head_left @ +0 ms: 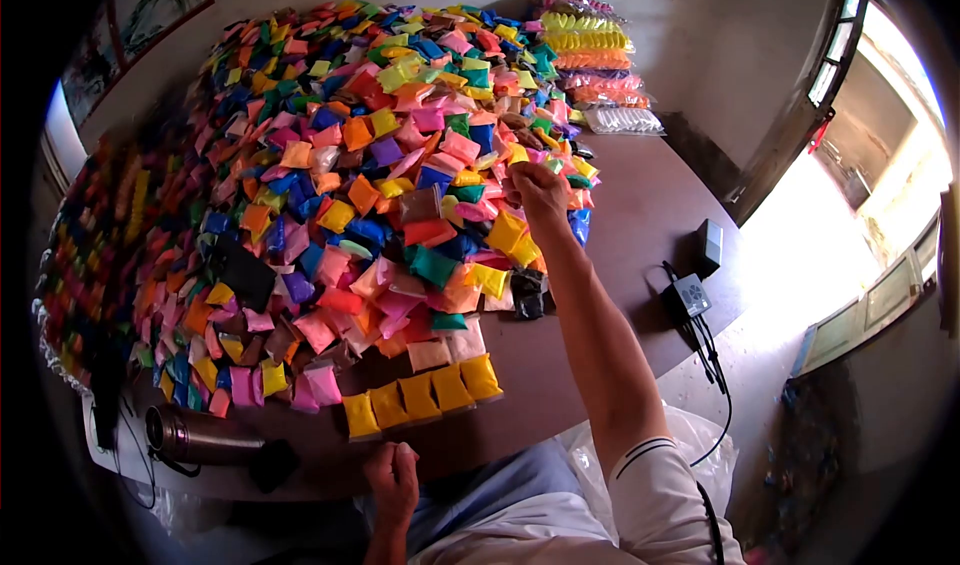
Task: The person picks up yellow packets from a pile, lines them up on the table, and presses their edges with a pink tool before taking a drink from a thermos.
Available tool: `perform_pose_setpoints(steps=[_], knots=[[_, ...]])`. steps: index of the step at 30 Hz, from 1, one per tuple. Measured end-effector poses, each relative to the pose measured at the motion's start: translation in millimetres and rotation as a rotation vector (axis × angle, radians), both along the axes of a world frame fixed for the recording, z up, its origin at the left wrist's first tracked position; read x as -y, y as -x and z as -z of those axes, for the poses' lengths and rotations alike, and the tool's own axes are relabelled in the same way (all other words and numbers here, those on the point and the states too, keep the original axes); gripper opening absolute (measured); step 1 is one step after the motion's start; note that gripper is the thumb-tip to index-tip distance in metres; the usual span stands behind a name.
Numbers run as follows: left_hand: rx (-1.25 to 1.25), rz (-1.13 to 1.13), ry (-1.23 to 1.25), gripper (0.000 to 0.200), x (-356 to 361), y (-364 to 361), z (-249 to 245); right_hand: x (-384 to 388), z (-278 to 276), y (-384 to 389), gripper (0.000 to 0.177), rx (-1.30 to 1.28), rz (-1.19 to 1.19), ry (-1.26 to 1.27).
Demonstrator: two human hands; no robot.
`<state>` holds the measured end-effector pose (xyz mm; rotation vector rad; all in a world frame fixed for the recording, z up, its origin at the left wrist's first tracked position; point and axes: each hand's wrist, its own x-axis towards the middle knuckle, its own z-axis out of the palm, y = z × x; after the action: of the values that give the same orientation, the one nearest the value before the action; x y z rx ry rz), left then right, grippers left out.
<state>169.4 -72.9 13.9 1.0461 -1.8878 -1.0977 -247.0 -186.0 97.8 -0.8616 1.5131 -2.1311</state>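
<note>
A large heap of small colourful plastic packets (380,215) covers much of the table. My right hand (541,193) reaches to the heap's right side with its fingers curled closed; a yellow packet (516,154) lies just beyond the fingertips, and what the fingers hold, if anything, is hidden. Near the table's front edge, my left hand (392,473) is closed in a loose fist, with nothing visible in it. Just beyond this hand, several yellow packets (420,397) lie side by side in a slanting row on the table.
Clear bags of sorted coloured items (597,65) are stacked at the back right. A metal flask (205,435) lies at the front left. A black box (709,245) and a small device with cables (690,295) sit near the table's right edge (700,190). An open doorway is beyond.
</note>
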Motion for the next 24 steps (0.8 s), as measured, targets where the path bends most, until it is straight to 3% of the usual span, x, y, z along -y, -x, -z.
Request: perform_pose_setpoints(steps=[5, 9, 11, 12, 13, 19, 21, 23, 24], knots=[[0.010, 0.007, -0.018, 0.030, -1, 0, 0, 6, -7, 3, 0.015, -0.039, -0.037, -0.097], [-0.007, 0.010, 0.014, 0.029, 0, 1, 4, -3, 2, 25, 0.026, -0.322, -0.094, -0.260], [-0.011, 0.020, 0.043, 0.029, 0, 1, 3, -21, 3, 10, 0.037, -0.924, 0.027, -0.618], [-0.011, 0.024, 0.037, 0.029, 0, 1, 4, -27, 9, 9, 0.044, -0.987, -0.026, -0.532], [-0.006, 0.025, 0.018, 0.029, 0, 1, 5, -31, 18, 4, 0.040, -1.152, 0.082, -0.547], [-0.068, 0.035, 0.031, 0.027, 1, -2, 12, -75, 1, -44, 0.026, -0.702, 0.063, -0.541], [-0.073, 0.045, -0.024, 0.025, 1, -2, 10, -100, 10, -70, 0.022, -0.255, -0.120, -0.334], [-0.134, 0.107, -0.039, 0.022, 1, -5, 12, -129, -2, -116, 0.021, 0.102, -0.431, -0.335], [-0.160, 0.123, -0.011, 0.019, 2, -5, 13, -136, 2, -136, 0.022, 0.153, -0.527, -0.384]])
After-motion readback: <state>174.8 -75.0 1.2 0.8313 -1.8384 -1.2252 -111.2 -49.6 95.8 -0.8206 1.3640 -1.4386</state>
